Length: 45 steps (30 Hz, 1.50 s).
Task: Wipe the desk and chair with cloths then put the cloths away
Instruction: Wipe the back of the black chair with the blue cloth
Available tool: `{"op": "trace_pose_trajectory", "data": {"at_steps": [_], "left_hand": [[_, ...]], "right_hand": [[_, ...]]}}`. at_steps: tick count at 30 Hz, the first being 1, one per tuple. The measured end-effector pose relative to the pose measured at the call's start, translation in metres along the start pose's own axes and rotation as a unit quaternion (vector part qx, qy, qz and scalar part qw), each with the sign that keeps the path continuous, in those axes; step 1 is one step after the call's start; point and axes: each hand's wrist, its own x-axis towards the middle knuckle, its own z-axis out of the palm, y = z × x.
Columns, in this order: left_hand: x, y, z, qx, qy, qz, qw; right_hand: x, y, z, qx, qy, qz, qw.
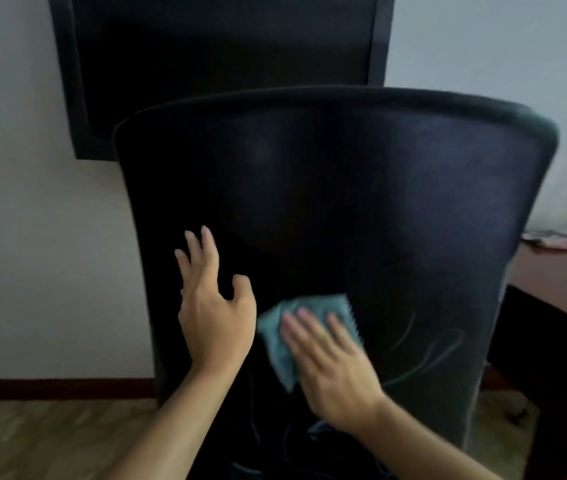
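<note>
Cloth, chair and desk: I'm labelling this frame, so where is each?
cloth (277, 336): head view, teal fabric left of the right hand.
chair (344, 188): head view, middle of the backrest.
desk (559, 282): head view, bare brown top.

The office chair (337, 209) stood at the centre of the view, its backrest upright and facing the camera. Behind it, on the wall (5, 202), hung a framed panel (219, 46), its lower part hidden by the top of the backrest. The desk (552, 282) stood to the right of the chair, just beside the backrest's right edge, with some papers (562, 242) lying on its top near the wall. On the lower part of the backrest lay the cloth (309, 313), pressed flat under the right hand (334, 372). The left hand (213, 306) was just left of the cloth, fingers spread, against the backrest's left side. The floor (50, 441) lay below, meeting the wall at a skirting board (50, 389) left of the chair.
</note>
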Motion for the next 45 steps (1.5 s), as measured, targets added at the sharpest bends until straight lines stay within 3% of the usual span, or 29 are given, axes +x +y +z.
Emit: {"op": "trace_pose_trajectory", "data": {"at_steps": [3,7,10,13,17,19,21,23,26,29,32,34,36,40,42,45], "left_hand": [[-0.01,0.006,0.013,0.042,-0.048,0.068,0.996],[-0.011,0.001,0.021,0.07,-0.055,0.075,0.993],[-0.012,-0.003,0.022,0.077,-0.042,0.089,0.992],[-0.009,-0.004,0.024,0.074,-0.03,0.08,0.994],[-0.006,-0.003,0.023,0.073,-0.021,0.08,0.994],[-0.007,-0.003,0.022,0.068,-0.02,0.081,0.994],[-0.007,-0.004,0.021,0.058,-0.022,0.07,0.996],[-0.011,0.0,0.021,0.048,-0.011,0.08,0.996],[-0.023,0.026,0.03,0.033,0.013,0.23,0.972],[-0.031,0.062,0.051,0.036,-0.001,0.377,0.925],[-0.034,0.088,0.071,0.064,-0.058,0.469,0.879],[-0.032,0.092,0.08,0.09,-0.082,0.492,0.862],[-0.03,0.089,0.088,0.109,-0.089,0.492,0.859],[-0.026,0.079,0.095,0.109,-0.103,0.502,0.852],[-0.025,0.078,0.097,0.109,-0.109,0.508,0.847],[-0.024,0.077,0.102,0.12,-0.116,0.52,0.838]], "right_hand": [[-0.019,0.014,-0.003,-0.005,-0.031,-0.031,0.999],[0.049,0.066,-0.037,0.025,0.115,0.105,0.987],[0.075,0.087,-0.044,0.019,0.175,0.145,0.974],[0.03,0.053,-0.018,0.035,0.131,0.118,0.984],[-0.052,0.009,0.01,0.012,0.014,0.035,0.999],[-0.047,0.019,0.005,0.015,0.022,0.038,0.999],[-0.02,0.044,-0.011,0.024,0.081,0.101,0.991],[0.012,0.086,-0.03,0.013,0.158,0.206,0.966],[0.032,0.125,-0.042,0.0,0.226,0.326,0.918],[-0.008,0.077,-0.017,0.039,0.209,0.402,0.89],[-0.067,0.023,0.006,0.059,0.148,0.441,0.883],[-0.065,0.041,0.001,0.074,0.147,0.439,0.883],[-0.034,0.084,-0.02,0.088,0.189,0.475,0.855],[0.008,0.174,-0.053,0.213,0.274,0.581,0.736],[-0.005,0.173,-0.049,0.259,0.3,0.599,0.696],[-0.052,0.124,-0.02,0.275,0.285,0.629,0.669]]}}
